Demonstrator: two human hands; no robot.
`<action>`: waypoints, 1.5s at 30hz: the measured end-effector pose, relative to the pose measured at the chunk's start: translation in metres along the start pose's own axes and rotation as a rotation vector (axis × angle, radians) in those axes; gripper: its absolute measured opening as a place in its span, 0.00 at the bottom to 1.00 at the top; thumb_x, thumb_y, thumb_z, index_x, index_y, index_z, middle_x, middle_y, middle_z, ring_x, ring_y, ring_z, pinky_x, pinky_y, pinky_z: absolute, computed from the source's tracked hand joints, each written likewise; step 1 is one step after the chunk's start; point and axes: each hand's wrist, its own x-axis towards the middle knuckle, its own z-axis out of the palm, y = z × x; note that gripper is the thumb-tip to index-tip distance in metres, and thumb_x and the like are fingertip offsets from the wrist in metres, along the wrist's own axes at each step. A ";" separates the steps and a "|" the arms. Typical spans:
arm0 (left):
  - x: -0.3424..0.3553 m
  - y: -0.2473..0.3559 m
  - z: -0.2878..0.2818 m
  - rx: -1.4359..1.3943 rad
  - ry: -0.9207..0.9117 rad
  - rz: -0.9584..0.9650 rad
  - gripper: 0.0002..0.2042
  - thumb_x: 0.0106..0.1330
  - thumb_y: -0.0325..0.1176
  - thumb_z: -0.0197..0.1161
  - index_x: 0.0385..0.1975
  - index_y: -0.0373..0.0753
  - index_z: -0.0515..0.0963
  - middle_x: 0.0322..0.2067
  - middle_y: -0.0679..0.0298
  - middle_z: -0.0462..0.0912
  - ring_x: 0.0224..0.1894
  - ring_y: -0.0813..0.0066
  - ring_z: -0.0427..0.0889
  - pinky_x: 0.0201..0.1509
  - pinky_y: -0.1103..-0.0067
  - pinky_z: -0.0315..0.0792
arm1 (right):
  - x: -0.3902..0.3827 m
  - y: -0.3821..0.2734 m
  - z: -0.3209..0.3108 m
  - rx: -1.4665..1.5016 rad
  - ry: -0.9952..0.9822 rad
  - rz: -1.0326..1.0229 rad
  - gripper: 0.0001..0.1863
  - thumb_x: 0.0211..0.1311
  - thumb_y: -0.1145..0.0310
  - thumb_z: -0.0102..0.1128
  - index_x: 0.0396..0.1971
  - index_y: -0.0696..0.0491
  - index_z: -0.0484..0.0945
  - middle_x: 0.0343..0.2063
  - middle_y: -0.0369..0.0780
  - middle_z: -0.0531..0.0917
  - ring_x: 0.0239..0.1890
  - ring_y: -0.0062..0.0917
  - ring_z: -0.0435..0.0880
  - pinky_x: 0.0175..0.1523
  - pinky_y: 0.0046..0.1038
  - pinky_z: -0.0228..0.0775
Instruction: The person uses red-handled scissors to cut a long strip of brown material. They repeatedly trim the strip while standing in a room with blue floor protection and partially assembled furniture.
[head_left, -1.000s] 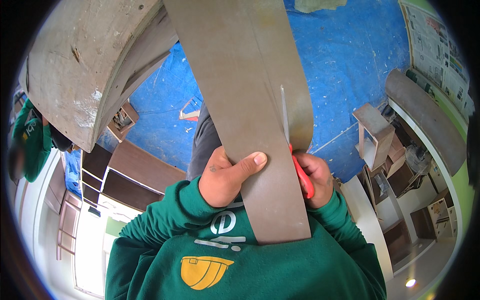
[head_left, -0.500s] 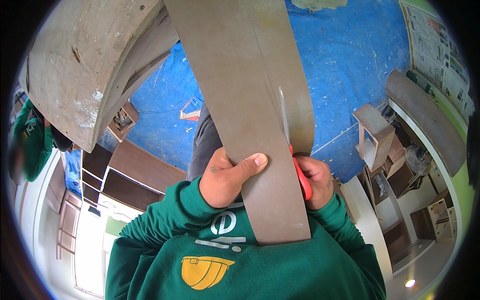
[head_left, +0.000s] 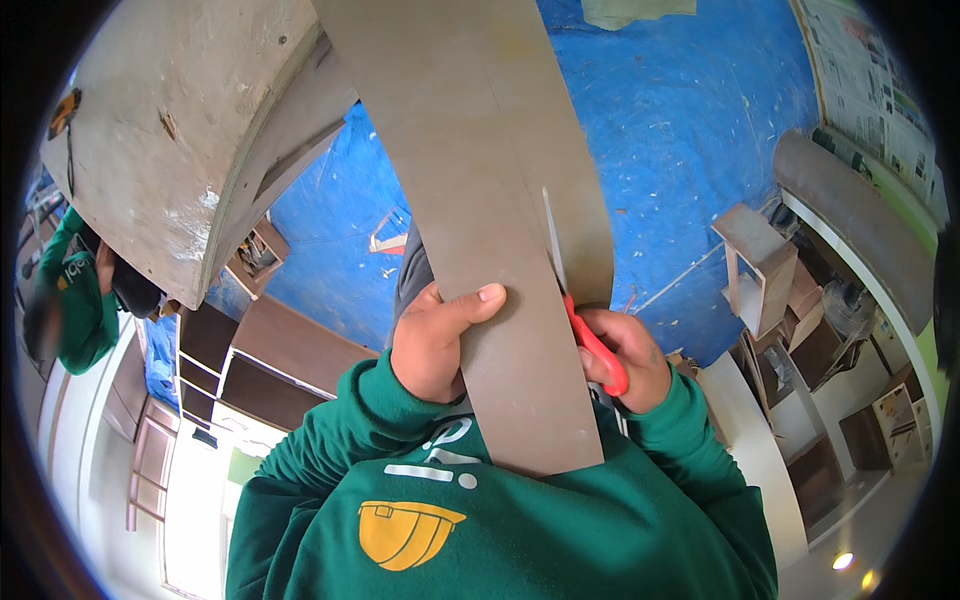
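Note:
A long brown-grey laminate sheet (head_left: pixel 530 400) stretches from my chest up past the far edge of the view, its right part curling down. My left hand (head_left: pixel 430 345) grips the left edge of the near strip, thumb pressed flat on top and fingers underneath. Red-handled scissors (head_left: pixel 597 350) are in my right hand (head_left: pixel 638 365), its fingers closed around the handles. One blade lies over the sheet, pointing away from me along a faint lengthwise line; the other blade is hidden beneath. A cut separates the near strip from the part on its right.
A large curved wooden panel (head_left: pixel 190 130) rises at far left, with an orange-and-black tool (head_left: pixel 65 112) on it. A co-worker in green (head_left: pixel 85 315) is beyond. Blue tarp (head_left: pixel 690 130) covers the floor. Wooden boxes (head_left: pixel 760 255) stand at right.
The sheet, scissors and both hands have shifted slightly left in view. More of my right hand's fingers shows around the handles. The orange-and-black tool has come into view on the panel.

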 end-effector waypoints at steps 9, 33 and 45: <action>0.001 -0.017 -0.002 -0.048 0.020 0.053 0.23 0.66 0.44 0.54 0.52 0.28 0.70 0.40 0.50 0.81 0.35 0.59 0.84 0.39 0.69 0.79 | -0.077 0.020 -0.065 0.104 -0.250 0.056 0.27 0.53 0.60 0.72 0.45 0.64 0.75 0.33 0.44 0.83 0.37 0.24 0.83 0.43 0.24 0.74; -0.055 -0.036 0.048 -0.110 -0.460 0.408 0.31 0.62 0.52 0.53 0.58 0.33 0.66 0.48 0.47 0.78 0.45 0.50 0.81 0.49 0.59 0.76 | -0.076 0.268 -0.237 -0.324 0.583 0.061 0.19 0.56 0.54 0.67 0.25 0.56 0.78 0.19 0.38 0.81 0.19 0.21 0.78 0.24 0.25 0.69; -0.075 -0.042 0.062 -0.194 -0.582 0.562 0.32 0.63 0.54 0.50 0.58 0.33 0.67 0.47 0.49 0.77 0.44 0.51 0.80 0.45 0.59 0.76 | -0.078 0.335 -0.297 -0.075 0.656 0.191 0.17 0.55 0.56 0.69 0.27 0.56 0.79 0.21 0.38 0.81 0.20 0.23 0.81 0.24 0.27 0.73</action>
